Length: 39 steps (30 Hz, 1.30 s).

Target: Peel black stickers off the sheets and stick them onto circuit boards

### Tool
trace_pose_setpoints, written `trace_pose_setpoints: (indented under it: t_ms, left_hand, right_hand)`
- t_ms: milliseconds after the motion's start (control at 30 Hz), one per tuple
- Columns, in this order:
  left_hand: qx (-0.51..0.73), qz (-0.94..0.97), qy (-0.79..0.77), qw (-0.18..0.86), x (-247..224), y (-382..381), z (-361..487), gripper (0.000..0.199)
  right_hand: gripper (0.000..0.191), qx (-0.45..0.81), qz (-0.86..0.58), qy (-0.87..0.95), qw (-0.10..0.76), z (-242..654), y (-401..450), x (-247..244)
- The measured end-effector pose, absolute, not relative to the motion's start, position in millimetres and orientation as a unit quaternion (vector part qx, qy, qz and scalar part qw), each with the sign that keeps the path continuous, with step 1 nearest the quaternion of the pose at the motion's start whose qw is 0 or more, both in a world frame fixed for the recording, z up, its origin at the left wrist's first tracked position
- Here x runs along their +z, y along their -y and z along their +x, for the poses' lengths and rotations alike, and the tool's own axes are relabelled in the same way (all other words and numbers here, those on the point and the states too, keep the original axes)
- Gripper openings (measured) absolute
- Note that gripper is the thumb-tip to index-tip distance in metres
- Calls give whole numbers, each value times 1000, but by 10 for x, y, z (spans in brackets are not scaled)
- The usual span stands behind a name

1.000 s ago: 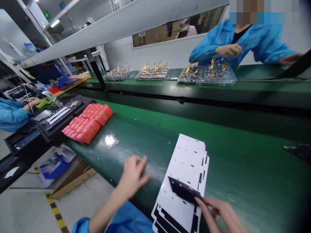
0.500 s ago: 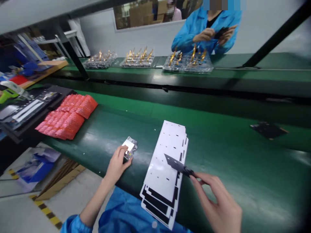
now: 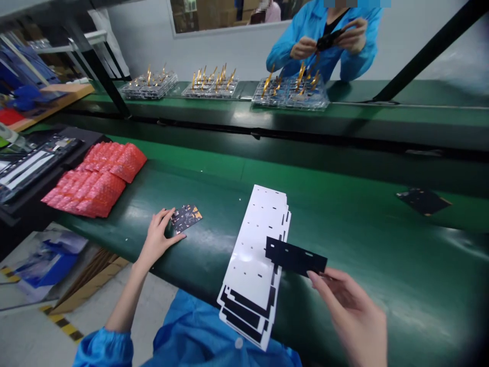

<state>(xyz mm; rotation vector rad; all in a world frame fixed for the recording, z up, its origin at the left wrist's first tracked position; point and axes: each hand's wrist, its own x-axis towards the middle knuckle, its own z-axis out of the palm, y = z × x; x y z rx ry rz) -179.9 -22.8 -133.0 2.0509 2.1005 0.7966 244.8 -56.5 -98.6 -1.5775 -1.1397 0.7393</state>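
Note:
My right hand point(image 3: 344, 306) pinches the near end of a thin black sheet point(image 3: 292, 255), a narrow strip with small cut-out slots. The strip is held over the right edge of a fanned stack of long white sheets point(image 3: 252, 239) with small holes and black cut shapes at the near end. To the left, a dark circuit board point(image 3: 186, 218) with small parts and gold patches lies on the green mat. Beside it is my left hand point(image 3: 162, 234), thumb and forefinger spread apart at the board's left and near edges; whether they press on it is hard to tell.
Pink bubble-wrap packs point(image 3: 99, 178) lie on the left by a black tray point(image 3: 38, 158). Another dark board point(image 3: 424, 201) rests at the right. On the far ledge stand clear trays point(image 3: 290, 94) with gold strips; a co-worker in blue point(image 3: 324, 46) handles a black item behind.
The board by my left hand now shows its dark face instead of the silvery one and lies farther left. My left hand has spread. The black strip has turned its broad face toward me.

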Motion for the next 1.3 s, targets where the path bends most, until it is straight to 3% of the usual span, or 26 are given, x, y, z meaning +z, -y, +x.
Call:
trace_pose_setpoints:
  t_ms: [167,367,633,1000,1300]
  left_hand:
    - [327,677,-657,62,-1123,356,-1444,67]
    - [432,789,-422,112,-551,411,-410,91]
    - [525,767,-312,198,-294,313,-119,106]
    - [518,764,-288,255,-252,303,-123,104]
    - [506,760,-344,220,-280,344,-121,103]
  right_hand:
    - [28,405,-618,409,535,2299,437,-766]
    - [11,490,-450,471,579,2068,383,-291]
    - [17,388,-450,568,570,2164,514,1]
    - [15,419,-472,535,561,2275,571,26]
    - [18,199,-489,636,564,2321,673,11]
